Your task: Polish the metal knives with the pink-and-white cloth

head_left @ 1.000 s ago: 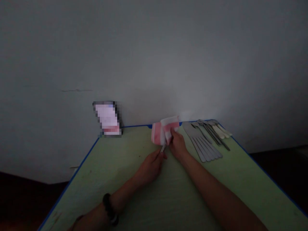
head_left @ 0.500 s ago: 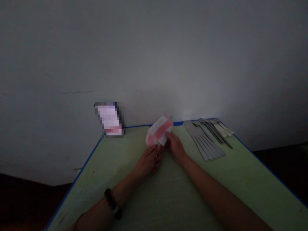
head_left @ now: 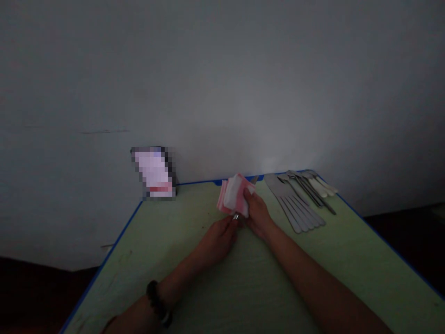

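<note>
My right hand [head_left: 256, 214] is closed on a pink and white striped cloth [head_left: 232, 199], held a little above the green table [head_left: 243, 283] near its far edge. The cloth is wrapped round a piece of metal cutlery [head_left: 236, 216], whose handle end shows just below the cloth. My left hand [head_left: 219, 237] pinches that handle end with its fingertips. A dark bead bracelet sits on my left wrist.
A row of several metal knives [head_left: 295, 208] lies at the far right of the table, with forks and white-handled pieces [head_left: 316, 185] beside them. A blurred upright screen [head_left: 155, 172] leans on the grey wall at the far left corner.
The cloth has slid back and forth along the cutlery piece, tilting left and then bunching up close above my right hand. My left hand has kept its pinch.
</note>
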`<state>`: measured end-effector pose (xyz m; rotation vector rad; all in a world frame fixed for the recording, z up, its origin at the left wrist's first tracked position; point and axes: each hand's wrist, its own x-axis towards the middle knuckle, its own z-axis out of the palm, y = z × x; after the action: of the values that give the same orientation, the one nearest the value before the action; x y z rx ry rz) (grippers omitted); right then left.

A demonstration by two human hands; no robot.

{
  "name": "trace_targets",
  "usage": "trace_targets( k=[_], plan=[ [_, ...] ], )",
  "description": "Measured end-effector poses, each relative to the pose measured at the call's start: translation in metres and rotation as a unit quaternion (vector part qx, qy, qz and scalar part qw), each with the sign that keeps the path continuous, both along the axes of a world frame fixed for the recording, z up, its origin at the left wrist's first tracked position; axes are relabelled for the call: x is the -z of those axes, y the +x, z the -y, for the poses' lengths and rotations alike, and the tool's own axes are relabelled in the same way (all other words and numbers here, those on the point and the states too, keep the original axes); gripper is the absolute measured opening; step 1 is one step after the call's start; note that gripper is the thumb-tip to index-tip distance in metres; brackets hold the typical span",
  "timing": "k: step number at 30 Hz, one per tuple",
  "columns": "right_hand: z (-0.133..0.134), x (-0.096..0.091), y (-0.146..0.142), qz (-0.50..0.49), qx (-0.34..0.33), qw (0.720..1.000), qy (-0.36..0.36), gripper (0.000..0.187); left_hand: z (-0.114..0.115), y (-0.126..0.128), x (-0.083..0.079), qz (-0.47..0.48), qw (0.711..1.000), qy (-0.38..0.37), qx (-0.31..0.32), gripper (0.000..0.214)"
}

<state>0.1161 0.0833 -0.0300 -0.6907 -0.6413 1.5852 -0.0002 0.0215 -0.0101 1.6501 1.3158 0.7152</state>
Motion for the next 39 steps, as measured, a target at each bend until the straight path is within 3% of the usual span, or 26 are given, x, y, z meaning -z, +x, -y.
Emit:
trace_targets(
  k=[9,12,16,20,23,30,32,35,39],
  plan=[
    [-0.033,-0.002,0.023,-0.037,0.147,0.988,-0.032,0.022,0.008,-0.001,-0.01,-0.066,0.997,0.024,0.042,0.033],
    [-0.036,-0.002,0.03,-0.021,0.151,0.988,-0.024,0.024,0.007,-0.003,-0.01,-0.026,0.999,-0.024,0.038,0.033],
    [-0.023,-0.001,0.019,0.058,0.148,0.987,-0.012,0.034,0.003,-0.006,-0.006,0.051,0.992,-0.117,0.02,0.035],
    [-0.008,0.004,-0.001,0.112,0.122,0.986,-0.003,0.037,0.001,-0.006,-0.004,0.074,0.989,-0.129,-0.002,0.034],
    [-0.012,0.006,-0.003,0.096,0.116,0.988,-0.023,0.034,0.002,-0.004,-0.006,0.053,0.992,-0.112,-0.009,0.032],
    [-0.04,-0.002,0.033,-0.03,0.178,0.982,-0.058,0.023,0.006,-0.006,-0.016,-0.005,0.996,-0.087,0.033,0.033],
    [-0.037,-0.001,0.033,0.001,0.181,0.982,-0.049,0.028,0.005,-0.007,-0.015,0.01,0.994,-0.105,0.03,0.033],
    [-0.024,0.002,0.021,0.132,0.194,0.972,-0.018,0.042,0.002,-0.008,-0.009,0.069,0.985,-0.155,0.018,0.034],
    [-0.01,0.005,0.005,0.248,0.154,0.956,0.036,0.047,-0.001,-0.01,-0.003,0.131,0.971,-0.202,-0.003,0.036]
  ],
)
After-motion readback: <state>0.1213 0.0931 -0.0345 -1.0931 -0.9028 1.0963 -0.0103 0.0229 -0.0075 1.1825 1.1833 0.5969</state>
